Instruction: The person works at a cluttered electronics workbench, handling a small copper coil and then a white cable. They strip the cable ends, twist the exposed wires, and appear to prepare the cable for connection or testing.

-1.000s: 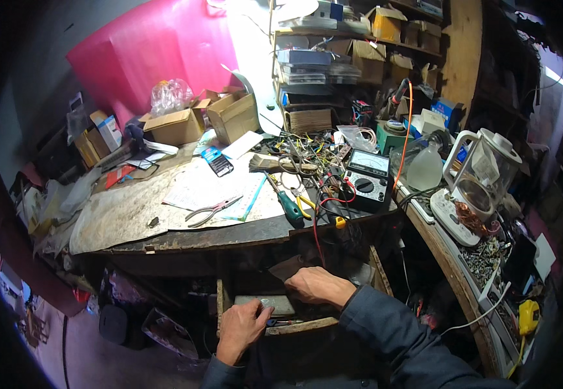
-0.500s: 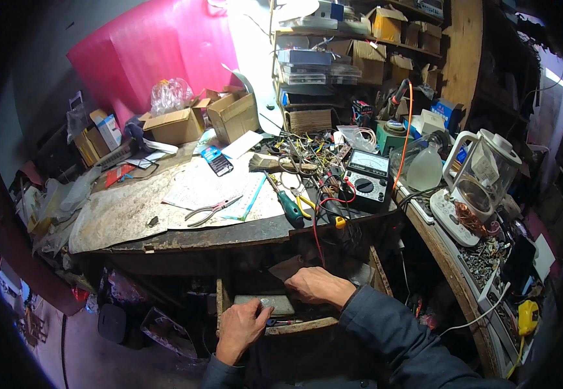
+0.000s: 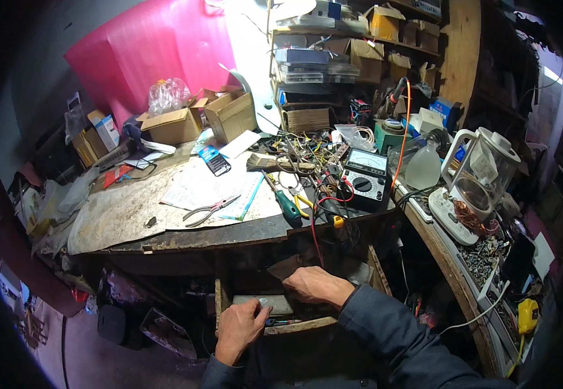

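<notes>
An open wooden drawer (image 3: 304, 326) juts out below the bench's front edge, and both hands are at it. My left hand (image 3: 239, 328) is closed at its front left, thumb and forefinger drawn together by a small pale, shiny bit (image 3: 264, 303) that is too small to name. Over the drawer's middle, my right hand (image 3: 317, 285) is closed with its fingers curled downward; the fingertips are hidden. A grey flat block or box (image 3: 281, 305) lies in the drawer between the hands. A brown flap, like paper or card (image 3: 284, 267), shows behind my right hand.
On the bench lie pink-handled pliers (image 3: 209, 209), a green-handled screwdriver (image 3: 288, 206), papers (image 3: 197, 185) and an analogue multimeter (image 3: 365, 183) with leads hanging toward the drawer. Tangled wires and parts (image 3: 314, 148) lie behind. At right stand a clear jug appliance (image 3: 482, 172) and loose screws (image 3: 489, 259).
Both hands keep almost the same place and pose at the drawer. The whole view has shifted very slightly.
</notes>
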The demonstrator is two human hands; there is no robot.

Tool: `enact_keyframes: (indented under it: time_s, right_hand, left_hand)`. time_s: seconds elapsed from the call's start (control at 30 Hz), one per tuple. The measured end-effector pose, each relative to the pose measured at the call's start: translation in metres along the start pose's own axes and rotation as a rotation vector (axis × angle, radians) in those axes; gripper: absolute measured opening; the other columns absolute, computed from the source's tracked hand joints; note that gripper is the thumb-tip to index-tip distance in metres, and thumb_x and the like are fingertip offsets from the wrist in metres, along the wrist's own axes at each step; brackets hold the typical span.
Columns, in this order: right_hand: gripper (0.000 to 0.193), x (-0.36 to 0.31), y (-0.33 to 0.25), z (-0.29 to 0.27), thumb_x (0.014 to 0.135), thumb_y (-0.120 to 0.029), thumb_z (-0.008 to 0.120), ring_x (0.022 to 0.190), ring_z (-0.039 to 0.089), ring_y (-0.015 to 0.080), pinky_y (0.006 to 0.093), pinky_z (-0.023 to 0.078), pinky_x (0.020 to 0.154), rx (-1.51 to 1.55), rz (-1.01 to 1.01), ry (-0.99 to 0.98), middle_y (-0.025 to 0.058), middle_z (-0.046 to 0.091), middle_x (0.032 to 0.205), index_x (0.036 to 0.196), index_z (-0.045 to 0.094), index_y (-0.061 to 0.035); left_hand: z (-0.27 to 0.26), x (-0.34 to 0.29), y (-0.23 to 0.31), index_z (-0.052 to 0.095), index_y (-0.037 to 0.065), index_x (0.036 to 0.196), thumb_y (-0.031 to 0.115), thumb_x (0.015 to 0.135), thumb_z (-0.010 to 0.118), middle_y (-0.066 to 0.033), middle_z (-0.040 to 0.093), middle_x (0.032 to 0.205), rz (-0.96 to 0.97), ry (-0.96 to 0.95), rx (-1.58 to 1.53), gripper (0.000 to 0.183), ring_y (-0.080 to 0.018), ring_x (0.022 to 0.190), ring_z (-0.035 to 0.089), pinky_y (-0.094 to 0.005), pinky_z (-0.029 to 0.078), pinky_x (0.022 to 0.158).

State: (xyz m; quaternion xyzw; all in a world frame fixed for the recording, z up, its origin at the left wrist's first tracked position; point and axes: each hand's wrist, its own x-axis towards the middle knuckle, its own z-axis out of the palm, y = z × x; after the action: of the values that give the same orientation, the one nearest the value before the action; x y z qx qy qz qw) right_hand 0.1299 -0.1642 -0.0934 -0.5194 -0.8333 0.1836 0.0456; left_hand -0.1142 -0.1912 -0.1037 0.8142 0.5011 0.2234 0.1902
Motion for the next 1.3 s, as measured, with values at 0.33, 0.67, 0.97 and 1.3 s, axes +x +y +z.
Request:
enact_keyframes:
  time_s: [0.33, 0.67, 0.97, 1.3]
  right_hand:
    - [0.027, 0.007, -0.019, 0.003, 0.084, -0.013, 0.076, 0.091, 0.071, 0.0432, 0.0495, 0.058, 0.075, 0.069, -0.246, 0.029, 0.0232, 0.073, 0.096, 0.107, 0.071, 0.0006]
    - [0.015, 0.009, -0.014, 0.017, 0.084, -0.013, 0.075, 0.085, 0.072, 0.0409, 0.0489, 0.057, 0.071, 0.049, -0.397, 0.083, 0.0227, 0.073, 0.089, 0.089, 0.073, 0.0012]
    - [0.018, 0.009, -0.011, 0.016, 0.086, -0.013, 0.075, 0.089, 0.073, 0.0416, 0.0473, 0.058, 0.075, 0.042, -0.321, 0.055, 0.0230, 0.074, 0.095, 0.099, 0.075, 0.0003]
    - [0.016, 0.006, -0.008, 0.008, 0.086, -0.012, 0.075, 0.087, 0.071, 0.0407, 0.0477, 0.056, 0.072, 0.043, -0.169, 0.061, 0.0193, 0.071, 0.089, 0.096, 0.069, -0.0010]
  left_hand:
    - [-0.010, 0.000, 0.004, 0.038, 0.002, 0.156, 0.029, 0.090, 0.082, -0.0236, 0.060, 0.141, 0.298, 0.050, -0.371, 0.084, -0.0398, 0.126, 0.061, -0.0436, 0.049, 0.107]
    - [-0.006, -0.001, 0.012, 0.047, 0.002, 0.150, 0.026, 0.086, 0.086, -0.0199, 0.065, 0.125, 0.255, -0.017, -0.497, 0.078, -0.0338, 0.114, 0.065, -0.0419, 0.053, 0.097]
    - [-0.008, -0.001, 0.019, 0.061, 0.000, 0.134, 0.026, 0.086, 0.085, -0.0187, 0.068, 0.114, 0.222, 0.013, -0.402, 0.060, -0.0319, 0.101, 0.068, -0.0393, 0.055, 0.087]
    - [0.006, -0.008, 0.026, 0.072, 0.008, 0.107, 0.038, 0.093, 0.075, -0.0140, 0.076, 0.090, 0.126, 0.032, 0.041, 0.033, -0.0353, 0.077, 0.073, -0.0442, 0.057, 0.066]
